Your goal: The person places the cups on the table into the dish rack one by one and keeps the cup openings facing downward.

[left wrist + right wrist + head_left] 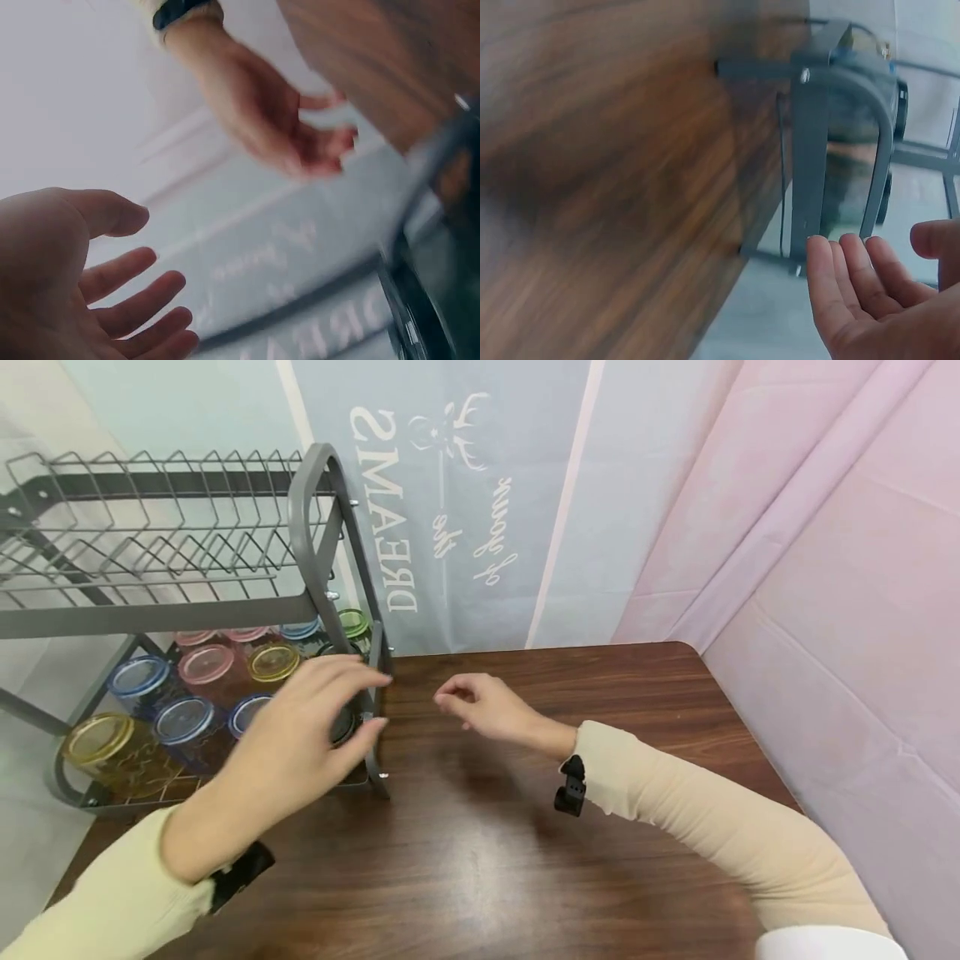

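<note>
My left hand hovers in front of the right end of a grey metal two-tier rack. Its thumb and fingers are spread apart and hold nothing. To the right, over the table, is my right hand, its fingers loosely bent with nothing between them. Jars with coloured lids stand on the rack's lower tier, among them a yellow-lidded jar and a blue-lidded jar. My left hand partly covers a dark-lidded jar at the tier's right end. In the left wrist view both hands appear apart.
The rack's upper wire tier overhangs the jars. It stands at the left of a dark wooden table. Behind the table hangs a printed curtain, with pink cloth along the right side. A white rounded object shows at the bottom right.
</note>
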### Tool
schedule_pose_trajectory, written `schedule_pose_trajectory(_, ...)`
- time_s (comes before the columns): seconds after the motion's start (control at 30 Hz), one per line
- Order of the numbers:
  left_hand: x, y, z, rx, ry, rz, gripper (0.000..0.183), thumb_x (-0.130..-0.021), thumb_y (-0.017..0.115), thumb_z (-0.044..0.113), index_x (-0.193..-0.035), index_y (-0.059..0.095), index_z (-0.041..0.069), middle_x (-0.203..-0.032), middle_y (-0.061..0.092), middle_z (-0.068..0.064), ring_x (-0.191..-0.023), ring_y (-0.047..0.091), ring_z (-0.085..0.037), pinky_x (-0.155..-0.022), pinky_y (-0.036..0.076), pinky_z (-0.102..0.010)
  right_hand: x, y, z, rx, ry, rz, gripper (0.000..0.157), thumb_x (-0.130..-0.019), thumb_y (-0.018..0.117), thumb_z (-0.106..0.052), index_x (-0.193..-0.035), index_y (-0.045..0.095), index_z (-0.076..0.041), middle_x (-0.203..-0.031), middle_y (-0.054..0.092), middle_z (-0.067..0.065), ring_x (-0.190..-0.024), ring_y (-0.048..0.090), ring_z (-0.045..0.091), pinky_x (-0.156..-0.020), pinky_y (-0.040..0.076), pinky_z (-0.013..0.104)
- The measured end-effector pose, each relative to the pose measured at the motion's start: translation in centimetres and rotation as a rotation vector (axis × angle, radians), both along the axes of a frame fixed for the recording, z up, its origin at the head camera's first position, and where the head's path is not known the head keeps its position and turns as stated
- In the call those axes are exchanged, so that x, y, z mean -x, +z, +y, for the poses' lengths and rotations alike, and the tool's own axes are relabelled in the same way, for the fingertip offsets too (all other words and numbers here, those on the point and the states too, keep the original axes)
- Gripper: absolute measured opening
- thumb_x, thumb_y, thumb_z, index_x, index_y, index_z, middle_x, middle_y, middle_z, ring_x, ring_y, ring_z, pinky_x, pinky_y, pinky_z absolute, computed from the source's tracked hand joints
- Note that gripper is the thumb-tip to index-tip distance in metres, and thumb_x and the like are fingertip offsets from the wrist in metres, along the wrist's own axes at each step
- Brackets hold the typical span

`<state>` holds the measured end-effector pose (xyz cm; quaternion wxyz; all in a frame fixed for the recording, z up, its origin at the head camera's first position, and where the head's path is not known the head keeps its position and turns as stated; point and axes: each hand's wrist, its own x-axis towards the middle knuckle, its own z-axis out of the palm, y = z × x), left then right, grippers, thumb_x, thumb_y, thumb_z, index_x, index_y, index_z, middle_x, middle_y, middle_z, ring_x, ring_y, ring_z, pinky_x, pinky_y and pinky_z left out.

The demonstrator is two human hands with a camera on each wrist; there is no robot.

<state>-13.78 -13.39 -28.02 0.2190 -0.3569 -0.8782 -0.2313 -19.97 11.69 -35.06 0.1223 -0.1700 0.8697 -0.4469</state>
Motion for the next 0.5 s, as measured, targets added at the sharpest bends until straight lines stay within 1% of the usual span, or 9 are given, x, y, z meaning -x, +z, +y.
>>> schedule_pose_trajectory(0.07,0.8,0.1,1.7,0.012,-0.029,-0.056,0.042,-0.087,0.079,0.015,-0.126,0.066,0.006,-0.126,0.064,-0.011,-0.125,0.054,-0.031,-0.104,0.046,-0.050,0.4,0.3,0.9,-0.004,-0.021,0.019,0.022,-0.106,0.058,-0.021,-0.116,0.070,-0.007,-0.104,0.070,0.006,-0.077,0.067,0.017,-0.077,0.060,0.043)
schedule_pose_trajectory(0.17,2.2,0.2,3.9,0.042,-0.021,-0.143,0.047,-0.091,0.077,0.018,-0.133,0.061,0.005,-0.130,0.061,-0.012,-0.125,0.054,-0.030,-0.105,0.046,-0.048,1.1,0.7,2.1,-0.030,-0.052,0.055,0.023,-0.106,0.057,-0.023,-0.116,0.070,-0.007,-0.104,0.071,0.007,-0.077,0.067,0.017,-0.075,0.060,0.039)
schedule_pose_trajectory(0.27,3.7,0.3,5.9,0.079,0.032,-0.225,0.052,-0.094,0.073,0.022,-0.139,0.055,0.003,-0.136,0.057,-0.015,-0.128,0.052,-0.032,-0.107,0.044,-0.048,1.9,0.9,3.5,-0.076,-0.086,0.102,0.025,-0.107,0.056,-0.023,-0.119,0.070,-0.007,-0.106,0.071,0.008,-0.081,0.068,0.019,-0.074,0.059,0.035)
schedule_pose_trajectory(0.37,5.2,0.5,7.7,0.135,0.105,-0.285,0.057,-0.097,0.069,0.025,-0.144,0.049,0.000,-0.139,0.054,-0.020,-0.128,0.052,-0.036,-0.107,0.044,-0.050,2.8,1.1,4.8,-0.131,-0.123,0.152,0.027,-0.107,0.055,-0.023,-0.121,0.069,-0.005,-0.112,0.071,0.010,-0.094,0.067,0.023,-0.082,0.056,0.039)
schedule_pose_trajectory(0.5,7.3,0.6,10.2,0.233,0.198,-0.342,0.062,-0.100,0.065,0.030,-0.148,0.043,-0.004,-0.143,0.050,-0.025,-0.130,0.050,-0.040,-0.109,0.042,-0.052,4.1,1.5,6.5,-0.204,-0.162,0.196,0.031,-0.107,0.053,-0.022,-0.126,0.066,-0.001,-0.122,0.068,0.015,-0.111,0.064,0.029,-0.096,0.051,0.046)
